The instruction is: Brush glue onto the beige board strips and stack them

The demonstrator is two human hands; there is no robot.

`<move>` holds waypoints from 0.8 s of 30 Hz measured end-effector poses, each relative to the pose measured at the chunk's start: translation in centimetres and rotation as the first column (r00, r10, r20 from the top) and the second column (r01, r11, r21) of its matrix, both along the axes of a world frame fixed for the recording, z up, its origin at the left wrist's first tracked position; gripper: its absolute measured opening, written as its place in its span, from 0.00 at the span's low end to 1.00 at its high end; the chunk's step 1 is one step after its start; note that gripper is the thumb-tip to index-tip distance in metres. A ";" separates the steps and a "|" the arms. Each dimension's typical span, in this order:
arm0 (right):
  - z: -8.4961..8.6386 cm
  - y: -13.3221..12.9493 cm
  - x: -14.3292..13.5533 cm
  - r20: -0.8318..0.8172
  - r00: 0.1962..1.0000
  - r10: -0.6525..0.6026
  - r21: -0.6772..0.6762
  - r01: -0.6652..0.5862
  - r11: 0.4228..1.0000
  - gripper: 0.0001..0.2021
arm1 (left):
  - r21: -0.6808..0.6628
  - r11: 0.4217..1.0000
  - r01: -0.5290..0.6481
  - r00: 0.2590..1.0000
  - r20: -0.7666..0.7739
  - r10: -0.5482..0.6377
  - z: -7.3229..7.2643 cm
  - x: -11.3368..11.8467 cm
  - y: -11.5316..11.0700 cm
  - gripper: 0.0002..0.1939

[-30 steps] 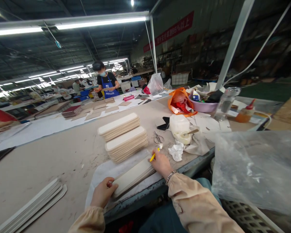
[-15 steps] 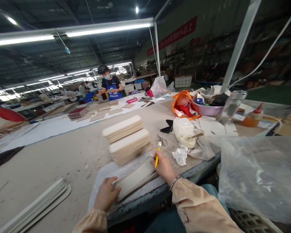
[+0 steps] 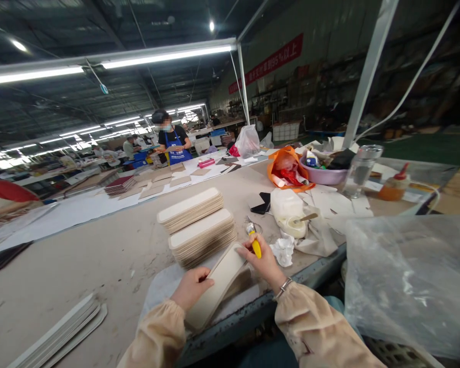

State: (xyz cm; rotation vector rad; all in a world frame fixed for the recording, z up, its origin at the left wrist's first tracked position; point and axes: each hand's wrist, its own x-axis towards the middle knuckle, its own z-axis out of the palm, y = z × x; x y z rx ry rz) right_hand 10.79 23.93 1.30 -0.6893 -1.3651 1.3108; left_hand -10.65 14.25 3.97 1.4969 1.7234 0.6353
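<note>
A long pale panel with rounded ends [image 3: 221, 281] is raised and slightly bent between my two hands. My left hand [image 3: 191, 289] is closed on its left edge, thumb on top. My right hand [image 3: 266, 261] pinches its far right corner and also holds a yellow-handled tool [image 3: 256, 248], whose whitish head points away; its exact kind is unclear. Beneath the panel, more pale pieces and a white sheet [image 3: 159, 286] lie at the table edge, partly hidden. Just beyond stand two neat stacks of similar panels, a nearer stack [image 3: 203, 236] and a farther stack [image 3: 190, 208].
More strips [image 3: 67, 332] lie at the lower left. To the right are crumpled paper [image 3: 282, 250], a white jug [image 3: 287, 207], an orange bag [image 3: 276, 171], a purple basin [image 3: 325, 176], a glass jar [image 3: 362, 174] and a glue bottle [image 3: 394, 186]. A co-worker [image 3: 172, 140] stands across the table.
The panel has come up off the pieces beneath and tilted. My left hand has moved right and closed on its edge; my right hand now pinches its far end, the yellow-handled tool turned.
</note>
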 end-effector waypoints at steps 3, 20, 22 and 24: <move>0.4 0.3 0.4 -0.020 0.999 -0.025 -0.027 0.025 0.999 0.18 | 0.009 0.997 -0.071 0.993 0.090 0.070 0.6 1.1 -0.7 0.09; 0.1 0.8 1.2 0.009 1.000 0.010 -0.140 -0.009 0.990 0.21 | -0.539 0.839 -0.075 0.401 0.754 0.521 -3.1 8.1 -10.7 0.23; -0.2 0.9 1.2 0.056 0.998 -0.014 -0.143 0.022 0.989 0.20 | -0.540 0.836 -0.100 0.454 0.723 0.521 -3.3 8.6 -11.2 0.21; -0.4 0.9 1.1 0.102 0.994 -0.033 -0.144 0.047 0.988 0.20 | -0.537 0.836 -0.109 0.474 0.712 0.519 -3.3 9.1 -11.4 0.21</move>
